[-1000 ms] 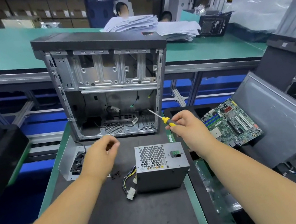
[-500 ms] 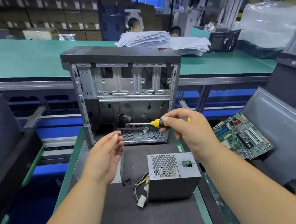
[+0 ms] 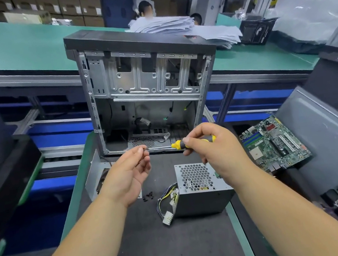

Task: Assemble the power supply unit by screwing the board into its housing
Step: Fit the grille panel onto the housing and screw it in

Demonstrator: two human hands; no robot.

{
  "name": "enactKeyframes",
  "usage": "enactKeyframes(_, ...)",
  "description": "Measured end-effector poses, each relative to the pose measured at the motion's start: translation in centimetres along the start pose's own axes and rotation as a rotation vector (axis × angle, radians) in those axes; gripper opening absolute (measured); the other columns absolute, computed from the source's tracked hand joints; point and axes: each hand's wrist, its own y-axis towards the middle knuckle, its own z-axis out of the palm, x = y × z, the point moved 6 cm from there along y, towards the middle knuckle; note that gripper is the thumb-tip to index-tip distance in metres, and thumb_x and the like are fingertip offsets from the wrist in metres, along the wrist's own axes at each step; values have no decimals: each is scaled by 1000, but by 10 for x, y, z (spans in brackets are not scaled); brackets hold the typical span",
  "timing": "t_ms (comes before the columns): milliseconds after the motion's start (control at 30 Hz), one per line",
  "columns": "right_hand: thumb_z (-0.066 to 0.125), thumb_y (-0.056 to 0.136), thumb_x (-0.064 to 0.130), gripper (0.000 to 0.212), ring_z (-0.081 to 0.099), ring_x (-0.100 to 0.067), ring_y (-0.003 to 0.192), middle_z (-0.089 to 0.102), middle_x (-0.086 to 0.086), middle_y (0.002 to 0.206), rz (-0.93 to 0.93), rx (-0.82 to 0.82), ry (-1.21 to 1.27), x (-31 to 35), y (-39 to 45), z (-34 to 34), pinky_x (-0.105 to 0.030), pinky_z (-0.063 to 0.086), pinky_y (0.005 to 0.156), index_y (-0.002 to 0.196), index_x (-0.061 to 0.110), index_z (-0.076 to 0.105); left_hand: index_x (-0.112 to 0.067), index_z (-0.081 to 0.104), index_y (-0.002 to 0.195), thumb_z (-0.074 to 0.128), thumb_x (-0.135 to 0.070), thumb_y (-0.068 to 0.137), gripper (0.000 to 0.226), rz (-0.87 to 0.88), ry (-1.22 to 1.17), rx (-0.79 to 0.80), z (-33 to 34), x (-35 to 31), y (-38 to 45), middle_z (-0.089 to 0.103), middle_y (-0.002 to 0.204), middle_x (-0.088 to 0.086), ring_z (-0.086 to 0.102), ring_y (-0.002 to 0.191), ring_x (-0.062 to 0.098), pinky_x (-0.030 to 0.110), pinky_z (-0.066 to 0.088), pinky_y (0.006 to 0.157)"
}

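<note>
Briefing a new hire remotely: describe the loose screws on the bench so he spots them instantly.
Start at the open computer case standing on the dark mat. Just in front lies the grey power supply; the screws sit left of its cable bundle, under the left hand. They are a tiny black cluster, the smallest things there.

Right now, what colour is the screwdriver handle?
Yellow and black, on the screwdriver gripped by the right hand; the head view shows it.

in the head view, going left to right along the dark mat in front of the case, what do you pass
Metal panel with a fan grille → left hand → loose black screws → wire bundle with white connector → power supply unit → green circuit board
</note>
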Motion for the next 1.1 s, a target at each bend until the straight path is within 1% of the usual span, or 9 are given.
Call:
enactKeyframes(100, 71, 85, 24, 11, 61, -1, 59, 74, 0, 75, -8, 1, -28, -6, -1, -8, -28, 41, 64, 76, 20, 65, -12, 68, 92, 56, -10, 95, 13, -4, 44, 4, 6, 7, -1, 67, 75, -2, 64, 67, 7, 20, 56, 67)
enactKeyframes(233, 71, 85, 20, 9, 68, -4, 64, 73, 1, 79, -49, 27, -14, -12, -1, -25, -13, 43, 54, 78, 19, 65, -11, 68, 92, 58, -11, 93, 10, 12, 120, -12, 20, 12, -4, 67, 75, -2, 63, 66, 7, 20, 56, 66)
enactKeyframes(333, 72, 86, 19, 11, 69, -5, 66, 72, 2, 79, -74, 48, 12, -16, -1, -44, -9, 42, 50, 77, 21, 65, -9, 68, 95, 59, -11, 92, 9, 24, 164, -35, 34, 17, -6, 68, 76, -1, 64, 67, 8, 21, 56, 66)
enactKeyframes(433, 72, 86, 21, 14, 69, -5, 67, 72, 5, 79, -109, 67, 11, -17, 1, -66, -11, 45, 54, 75, 25, 65, -10, 69, 96, 60, -11, 92, 10, 31, 216, -50, 51, 25, -7, 69, 77, -1, 65, 68, 8, 21, 57, 66)
enactKeyframes(533, 71, 86, 25, 13, 72, -15, 78, 72, 5, 80, -128, 82, 5, -21, 2, -86, -25, 49, 62, 76, 28, 64, -10, 69, 95, 60, -11, 93, 10, 44, 237, -51, 70, 32, -7, 70, 78, -1, 65, 68, 8, 21, 56, 64)
enactKeyframes(700, 66, 79, 39, 11, 63, -6, 63, 70, 8, 74, -106, 90, -11, -28, 4, -115, -15, 40, 52, 76, 29, 63, -9, 68, 94, 56, -6, 95, 12, 110, 378, -16, 98, 41, -10, 69, 78, -1, 65, 71, 7, 18, 55, 65)
enactKeyframes(800, 63, 77, 33, 8, 59, -10, 61, 70, 4, 76, -26, 81, 114, -37, 10, -131, -22, 42, 56, 74, 26, 62, -9, 69, 90, 57, -1, 93, 15, 163, 451, 2, 111, 45, -13, 70, 79, 1, 66, 73, 7, 17, 54, 68)
enactKeyframes(933, 71, 86, 17, 12, 61, -14, 59, 70, -4, 72, 1, 42, 255, -48, 16, -149, -21, 50, 56, 77, 15, 64, -17, 75, 83, 61, 3, 90, 25, 260, 573, 41, 124, 42, -16, 73, 83, 6, 69, 79, 14, 19, 54, 74)
enactKeyframes(1100, 71, 89, 25, 18, 61, -15, 58, 73, -14, 78, 69, -20, 330, -59, 22, -157, -28, 52, 62, 85, 8, 65, -24, 73, 88, 66, -3, 89, 22, 354, 824, 96, 133, 39, -15, 74, 87, 3, 70, 86, 15, 25, 55, 81)
